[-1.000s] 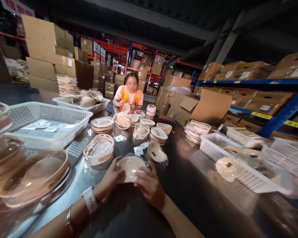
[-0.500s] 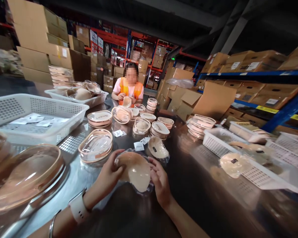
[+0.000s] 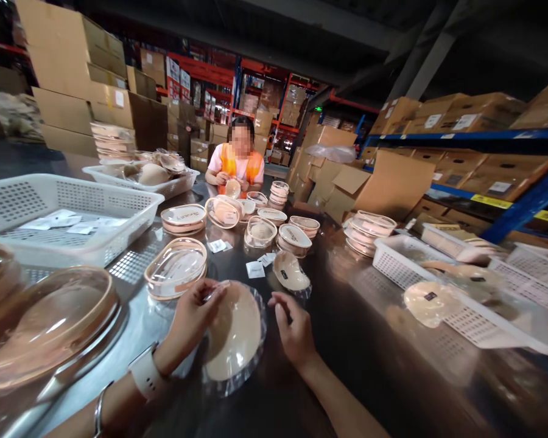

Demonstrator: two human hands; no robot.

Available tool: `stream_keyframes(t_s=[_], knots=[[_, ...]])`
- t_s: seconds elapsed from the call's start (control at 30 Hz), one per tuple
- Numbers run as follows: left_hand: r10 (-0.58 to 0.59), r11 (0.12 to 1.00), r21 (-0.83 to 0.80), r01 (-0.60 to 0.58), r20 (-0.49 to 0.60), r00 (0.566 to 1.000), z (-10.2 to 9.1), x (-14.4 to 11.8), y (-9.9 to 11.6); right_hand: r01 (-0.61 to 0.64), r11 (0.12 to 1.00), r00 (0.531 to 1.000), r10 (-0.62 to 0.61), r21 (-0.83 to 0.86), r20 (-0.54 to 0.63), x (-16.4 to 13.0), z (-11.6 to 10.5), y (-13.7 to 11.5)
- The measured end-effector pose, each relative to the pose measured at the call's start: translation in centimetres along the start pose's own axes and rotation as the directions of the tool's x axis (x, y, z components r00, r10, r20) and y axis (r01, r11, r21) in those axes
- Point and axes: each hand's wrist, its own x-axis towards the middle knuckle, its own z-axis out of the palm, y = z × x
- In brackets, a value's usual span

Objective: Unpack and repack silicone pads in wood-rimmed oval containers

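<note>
- Far left, a rounded case [image 3: 50, 328] with a glossy, see-through lid and a pale pinkish rim; a domed shape shows through.
- Behind it, a white plastic basket [image 3: 119, 243], its walls pierced like a grid, with flat paper slips inside.
- Next, an oval case [image 3: 176, 267], clear and shiny on top, just behind the left hand.
- The left hand [image 3: 195, 313] — thumb and fingers pressed together — pinches the upper left edge of the beige cup's crinkly wrap.
- The beige cup [image 3: 235, 331], smooth, curved and sheathed in clear film, hangs from that pinch between the hands; whether its lower edge meets the dark, polished table [image 3: 356, 340] I cannot tell.
- The right hand [image 3: 295, 328] holds nothing: fingers loosely bent, thumb parted, just beside the cup — not touching it.
- Beyond that hand, a second wrapped cup [image 3: 291, 271] with a black label lies on the table.
</note>
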Motion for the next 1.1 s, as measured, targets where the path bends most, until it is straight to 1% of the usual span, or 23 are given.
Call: stream_keyframes(t_s=[0.03, 0.07, 0.1, 0.17, 0.2, 0.27, 0.33, 0.37, 0.4, 0.43, 0.47, 0.5, 0.53, 0.57, 0.6, 0.67, 0.7, 0.73, 0.77, 0.87, 0.97, 1.03, 1.1], knots=[[0.009, 0.999, 0.036, -0.009, 0.027, 1.0, -0.1, 0.0, -0.3, 0.028, 0.986, 0.998, -0.037, -0.163, -0.053, 0.5, -0.3, 0.7], [0.017, 0.997, 0.075, -0.021, 0.06, 0.998, -0.1, 0.0, -0.6, 0.012, 0.946, 0.996, -0.04, -0.324, -0.079, 0.9, -0.5, 1.4], [0.029, 0.993, 0.108, -0.039, 0.095, 0.995, -0.2, 0.1, -1.0, -0.034, 0.887, 0.996, -0.006, -0.461, -0.084, 1.2, -0.6, 2.2], [0.043, 0.985, 0.159, -0.072, 0.179, 0.983, -0.1, 0.1, -1.5, -0.122, 0.766, 0.992, 0.12, -0.631, -0.045, 1.6, -0.8, 3.6], [0.043, 0.982, 0.172, -0.082, 0.219, 0.975, 0.0, 0.1, -1.6, -0.141, 0.728, 0.984, 0.178, -0.67, -0.014, 1.7, -0.7, 4.2], [0.029, 0.979, 0.186, -0.085, 0.282, 0.959, 0.2, 0.1, -1.8, -0.157, 0.705, 0.967, 0.253, -0.692, 0.039, 1.8, -0.6, 5.2], [-0.004, 0.978, 0.196, -0.066, 0.338, 0.941, 0.4, 0.0, -1.8, -0.19, 0.728, 0.959, 0.281, -0.659, 0.035, 1.9, -0.5, 5.8], [-0.023, 0.978, 0.202, -0.056, 0.368, 0.93, 0.4, -0.1, -1.7, -0.2, 0.756, 0.964, 0.265, -0.624, 0.012, 2.0, -0.4, 5.9], [-0.039, 0.977, 0.21, -0.049, 0.399, 0.916, 0.5, -0.3, -1.5, -0.188, 0.793, 0.976, 0.217, -0.58, -0.02, 2.0, -0.5, 6.0], [-0.049, 0.976, 0.213, -0.046, 0.423, 0.905, 0.5, -0.4, -1.3, -0.142, 0.835, 0.99, 0.133, -0.532, -0.055, 2.1, -0.5, 5.9], [-0.055, 0.978, 0.204, -0.04, 0.44, 0.896, 0.6, -0.6, -1.0, -0.058, 0.868, 0.996, 0.019, -0.493, -0.084, 2.1, -0.6, 5.6], [-0.063, 0.983, 0.182, -0.021, 0.444, 0.894, 0.6, -0.8, -0.7, 0.063, 0.88, 0.988, -0.12, -0.471, -0.093, 2.0, -0.7, 5.2], [-0.076, 0.99, 0.143, 0.014, 0.434, 0.898, 0.7, -1.0, -0.4, 0.202, 0.862, 0.961, -0.265, -0.465, -0.075, 1.9, -0.8, 4.6], [-0.095, 0.994, 0.086, 0.064, 0.42, 0.903, 0.8, -1.2, 0.0, 0.344, 0.814, 0.916, -0.401, -0.468, -0.026, 1.7, -0.9, 3.8], [-0.116, 0.992, 0.012, 0.122, 0.412, 0.904, 0.8, -1.3, 0.5, 0.481, 0.741, 0.852, -0.522, -0.468, 0.048, 1.4, -0.9, 3.0], [-0.125, 0.968, -0.147, 0.204, 0.423, 0.897, 0.9, -1.6, 1.2, 0.69, 0.572, 0.701, -0.68, -0.443, 0.213, 0.7, -0.9, 1.1], [-0.105, 0.956, -0.206, 0.209, 0.428, 0.898, 0.9, -1.7, 1.6, 0.752, 0.502, 0.637, -0.72, -0.428, 0.275, 0.4, -0.8, 0.1], [-0.07, 0.95, -0.247, 0.192, 0.429, 0.9, 0.8, -1.7, 1.8, 0.786, 0.452, 0.595, -0.738, -0.423, 0.318, 0.1, -0.7, -0.7], [-0.031, 0.949, -0.273, 0.159, 0.42, 0.907, 0.7, -1.7, 2.0, 0.801, 0.417, 0.572, -0.744, -0.43, 0.345, -0.2, -0.7, -1.4], [0.082, 0.945, -0.321, 0.052, 0.391, 0.917, 0.0, -1.7, 2.0, 0.782, 0.394, 0.578, -0.748, -0.483, 0.326, -0.6, -0.4, -2.7], [0.169, 0.931, -0.365, -0.012, 0.402, 0.9, -0.8, -1.9, 1.3, 0.765, 0.419, 0.584, -0.773, -0.489, 0.25, -0.7, -0.3, -3.4], [0.121, 0.934, -0.356, 0.02, 0.37, 0.921, -0.9, -2.3, 1.0, 0.763, 0.416, 0.581, -0.778, -0.495, 0.241, -0.9, -0.4, -4.0], [0.009, 0.941, -0.326, 0.088, 0.285, 0.958, -0.8, -2.7, 1.1, 0.776, 0.382, 0.553, -0.794, -0.503, 0.251, -1.2, -0.7, -4.5]])
